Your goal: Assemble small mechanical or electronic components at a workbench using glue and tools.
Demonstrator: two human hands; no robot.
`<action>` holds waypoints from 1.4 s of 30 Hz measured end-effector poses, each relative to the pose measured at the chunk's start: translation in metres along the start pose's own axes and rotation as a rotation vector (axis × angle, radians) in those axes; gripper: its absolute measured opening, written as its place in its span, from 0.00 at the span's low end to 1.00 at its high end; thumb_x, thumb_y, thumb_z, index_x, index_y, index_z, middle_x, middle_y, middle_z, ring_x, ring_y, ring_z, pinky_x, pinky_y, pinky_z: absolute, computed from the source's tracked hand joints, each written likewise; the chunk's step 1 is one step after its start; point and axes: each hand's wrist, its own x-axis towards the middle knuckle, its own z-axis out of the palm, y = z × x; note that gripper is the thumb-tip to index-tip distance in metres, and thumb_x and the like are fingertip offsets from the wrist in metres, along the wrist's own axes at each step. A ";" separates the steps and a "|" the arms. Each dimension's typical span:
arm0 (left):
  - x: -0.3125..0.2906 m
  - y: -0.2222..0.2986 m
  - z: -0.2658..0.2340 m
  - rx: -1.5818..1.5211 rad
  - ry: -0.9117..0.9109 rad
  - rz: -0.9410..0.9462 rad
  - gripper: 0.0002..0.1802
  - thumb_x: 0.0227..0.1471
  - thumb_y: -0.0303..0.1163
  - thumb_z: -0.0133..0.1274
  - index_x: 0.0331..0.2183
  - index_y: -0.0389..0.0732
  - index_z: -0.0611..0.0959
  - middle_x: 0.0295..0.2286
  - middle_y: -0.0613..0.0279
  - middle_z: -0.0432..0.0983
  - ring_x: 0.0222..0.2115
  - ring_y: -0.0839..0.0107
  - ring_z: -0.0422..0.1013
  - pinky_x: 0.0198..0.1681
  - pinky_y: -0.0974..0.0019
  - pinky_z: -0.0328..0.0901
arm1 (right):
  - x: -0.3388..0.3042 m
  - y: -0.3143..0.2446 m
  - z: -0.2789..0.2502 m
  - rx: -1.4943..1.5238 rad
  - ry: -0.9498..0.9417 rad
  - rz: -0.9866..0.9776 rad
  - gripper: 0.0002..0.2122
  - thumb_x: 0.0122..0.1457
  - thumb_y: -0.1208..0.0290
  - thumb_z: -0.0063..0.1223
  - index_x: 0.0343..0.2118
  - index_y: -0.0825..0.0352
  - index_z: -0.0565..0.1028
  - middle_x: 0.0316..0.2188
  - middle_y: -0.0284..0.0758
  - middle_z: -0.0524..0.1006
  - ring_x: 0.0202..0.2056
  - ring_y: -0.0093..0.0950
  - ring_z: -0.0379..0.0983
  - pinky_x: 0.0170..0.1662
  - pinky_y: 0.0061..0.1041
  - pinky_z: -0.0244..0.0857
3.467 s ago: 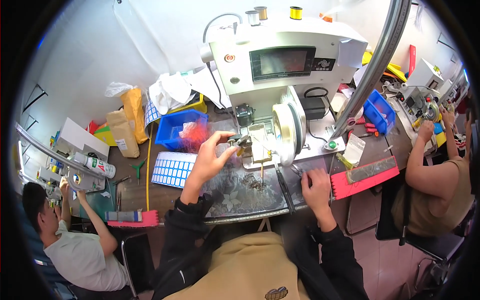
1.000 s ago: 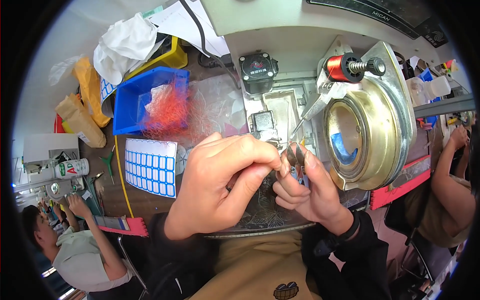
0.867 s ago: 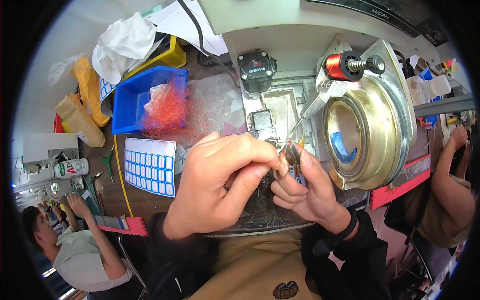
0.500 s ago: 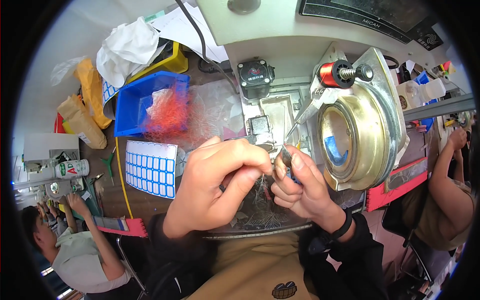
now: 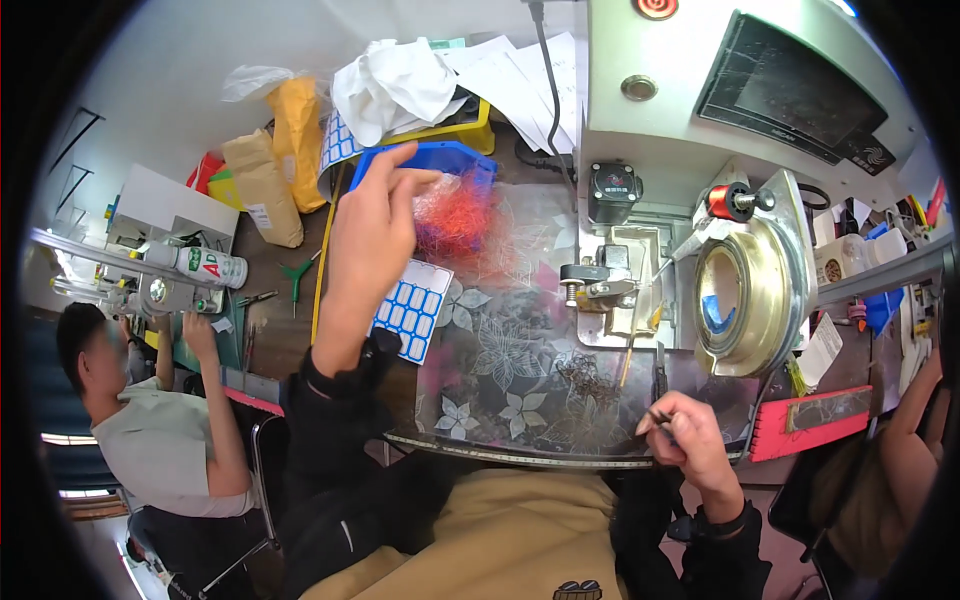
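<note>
My left hand (image 5: 372,245) is raised over the near left side of the blue bin (image 5: 440,152), fingers stretched out, with nothing visible in them. The bin holds a tangle of fine red wire (image 5: 455,222) that spills over its front. Low on the right, by the table's front edge, my right hand (image 5: 690,445) is closed on a small dark piece, too small to name. Just beyond it lies a slim black tool (image 5: 660,372). Left of that are a thin yellowish stick (image 5: 627,368) and a scatter of small dark bits (image 5: 590,378).
A machine with a brass-coloured ring (image 5: 712,345), a red wire spool (image 5: 722,201) and a metal clamp fixture (image 5: 605,282) stands right of centre. A label sheet (image 5: 415,310) lies under my left forearm. Co-workers sit at both sides. A red-framed board (image 5: 775,442) is at right.
My hands have parted from their close work in front of the fixture. The left moved left to the bin and its fingers straightened; the right moved down and right. The view has shifted left.
</note>
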 end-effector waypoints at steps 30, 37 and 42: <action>-0.066 0.060 0.092 0.118 -0.366 0.404 0.30 0.50 0.30 0.59 0.53 0.30 0.71 0.51 0.42 0.66 0.53 0.46 0.63 0.56 0.53 0.61 | -0.006 0.018 -0.020 -1.395 0.807 -0.682 0.12 0.48 0.78 0.59 0.38 0.69 0.75 0.31 0.41 0.75 0.32 0.39 0.72 0.38 0.33 0.67; -0.063 0.048 0.109 0.116 -0.365 0.319 0.26 0.48 0.27 0.57 0.49 0.32 0.71 0.45 0.49 0.70 0.44 0.51 0.68 0.47 0.53 0.64 | 0.022 -0.010 0.025 -0.608 0.131 -0.277 0.07 0.62 0.79 0.52 0.42 0.70 0.71 0.29 0.36 0.75 0.29 0.25 0.75 0.33 0.23 0.68; -0.059 0.051 0.111 0.035 -0.368 0.241 0.24 0.44 0.25 0.58 0.46 0.33 0.73 0.41 0.51 0.70 0.43 0.51 0.68 0.45 0.54 0.64 | 0.079 -0.010 0.041 -0.091 0.224 -0.418 0.08 0.68 0.76 0.43 0.47 0.67 0.62 0.26 0.30 0.69 0.27 0.18 0.67 0.32 0.18 0.62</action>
